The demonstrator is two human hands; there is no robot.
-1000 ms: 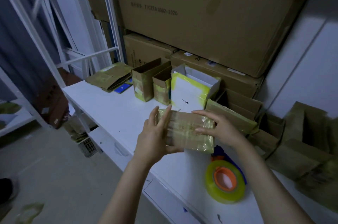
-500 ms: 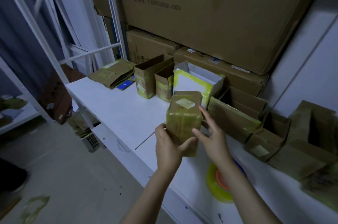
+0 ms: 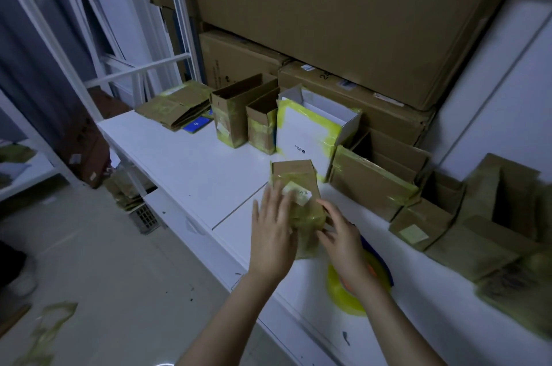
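**A:** Both hands are on the small brown cardboard box [image 3: 294, 186], the one wound in yellowish tape with a white label on its upper face. Where is it, exactly?

**B:** It's over the near part of the white table [image 3: 185, 162], just in front of the open white carton with yellow-taped edges [image 3: 304, 132]. It's tipped, with the far end up and the near end low. Whether the low end actually touches the tabletop, I can't quite say, because the hands cover it.

**A:** And the grips?

**B:** The left hand [image 3: 273, 234] lies flat, with its fingers straight and spread over the left side and top of the box. It's pressing rather than clasping. The right hand [image 3: 343, 238] has a real hold: its fingers are curled against the right side and the thumb is tucked round the near corner.

**A:** What's around them?

**B:** A roll of yellow tape with an orange core [image 3: 343, 300] lies on the table under the right wrist, half hidden. To the right is a row of open brown taped boxes [image 3: 370, 186]. Two narrow open brown boxes [image 3: 236, 114] stand left of the white carton, and beyond those is a stack of flattened cardboard [image 3: 176, 107]. Big brown shipping cartons [image 3: 328, 21] are piled along the back.
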